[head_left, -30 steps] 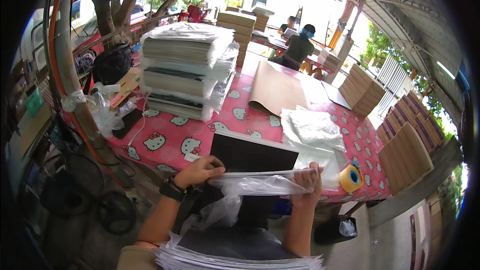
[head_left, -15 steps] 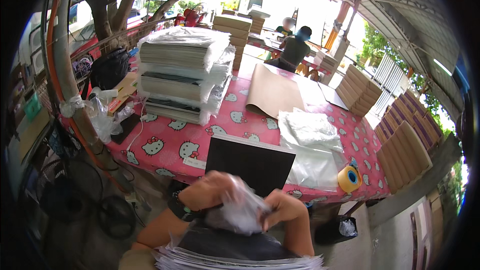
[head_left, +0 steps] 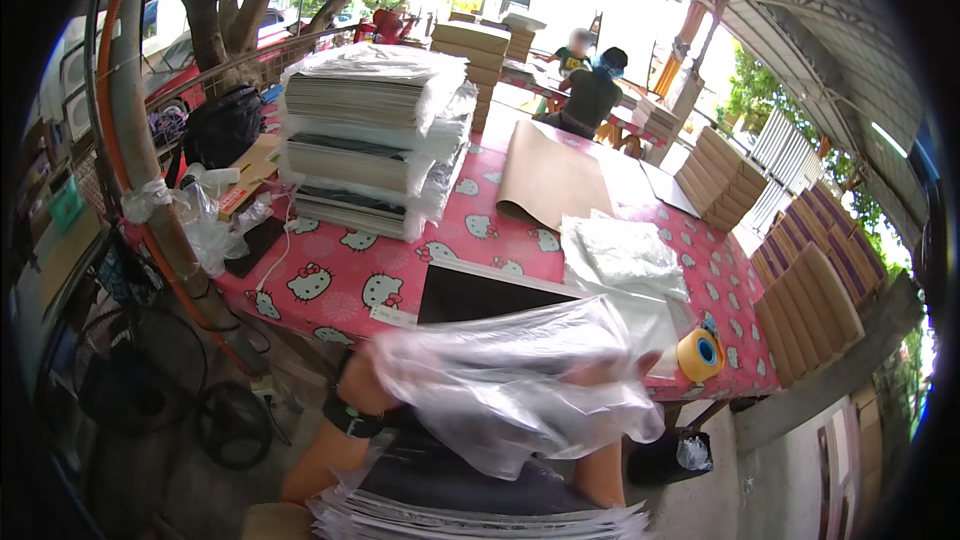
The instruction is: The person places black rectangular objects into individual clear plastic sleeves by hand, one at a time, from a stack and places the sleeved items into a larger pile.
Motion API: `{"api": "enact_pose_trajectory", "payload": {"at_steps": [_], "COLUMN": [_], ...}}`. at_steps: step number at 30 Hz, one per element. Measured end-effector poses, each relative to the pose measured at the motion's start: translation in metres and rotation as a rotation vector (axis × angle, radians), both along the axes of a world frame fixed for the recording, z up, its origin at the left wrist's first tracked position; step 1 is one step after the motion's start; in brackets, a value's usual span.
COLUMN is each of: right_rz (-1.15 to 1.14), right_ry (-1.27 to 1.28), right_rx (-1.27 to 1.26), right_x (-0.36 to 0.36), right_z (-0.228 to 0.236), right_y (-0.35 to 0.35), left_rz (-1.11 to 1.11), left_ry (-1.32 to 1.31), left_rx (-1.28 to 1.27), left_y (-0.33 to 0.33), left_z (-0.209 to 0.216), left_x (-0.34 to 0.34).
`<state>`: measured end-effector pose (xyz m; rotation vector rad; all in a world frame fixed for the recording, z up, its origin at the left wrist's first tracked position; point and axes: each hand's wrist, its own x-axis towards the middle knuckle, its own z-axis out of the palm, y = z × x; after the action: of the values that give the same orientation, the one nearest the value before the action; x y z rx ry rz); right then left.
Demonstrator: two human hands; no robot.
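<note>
A clear plastic bag (head_left: 500,360) is stretched out in front of me between both hands, blurred by motion. My left hand (head_left: 372,380), with a dark watch on its wrist, grips the bag's left end. At the other end, my right hand (head_left: 612,372) shows through the film and holds the bag there, its fingers partly hidden. Below the bag, close to me, lies a stack of thin sheets (head_left: 470,515) with a dark top. Behind the bag, a flat black panel (head_left: 480,298) with a pale upper edge rests at the table's near edge, mostly covered from view.
Tall plastic-wrapped stacks (head_left: 350,105) stand on the pink patterned table (head_left: 310,285). Brown paper (head_left: 550,175), folded clear plastic (head_left: 625,255) and a yellow tape roll (head_left: 700,355) lie to the right. A black bin (head_left: 672,455) is below. Two people (head_left: 590,90) sit farther back.
The plastic bag, bunched between my hands before, is now spread wide and raised over the black panel. My hands have moved apart, the left one leftward and the right one rightward.
</note>
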<state>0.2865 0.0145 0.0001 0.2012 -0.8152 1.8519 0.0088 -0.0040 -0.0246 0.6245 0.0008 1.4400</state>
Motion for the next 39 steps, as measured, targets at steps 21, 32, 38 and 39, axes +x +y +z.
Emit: {"api": "enact_pose_trajectory", "payload": {"at_steps": [21, 32, 38, 39], "right_rz": [-1.448, -0.527, -0.325, -0.35], "right_ry": [-1.504, -0.82, -0.651, -0.69], "right_rx": [0.514, -0.266, -0.493, -0.509], "right_x": [0.041, 0.063, 0.068, 0.059], "right_z": [-0.019, 0.026, -0.055, -0.054], "right_y": [0.055, 0.006, 0.024, 0.016], "left_rz": [1.337, 0.531, -0.039, -0.074], "left_ry": [1.827, 1.382, 0.836, 0.845], "left_rx": [0.468, 0.072, -0.382, -0.403], "left_y": [0.06, 0.021, 0.036, 0.034], "left_z": [0.012, 0.061, -0.018, -0.04], "left_x": [0.0, -0.026, -0.035, -0.046]}}
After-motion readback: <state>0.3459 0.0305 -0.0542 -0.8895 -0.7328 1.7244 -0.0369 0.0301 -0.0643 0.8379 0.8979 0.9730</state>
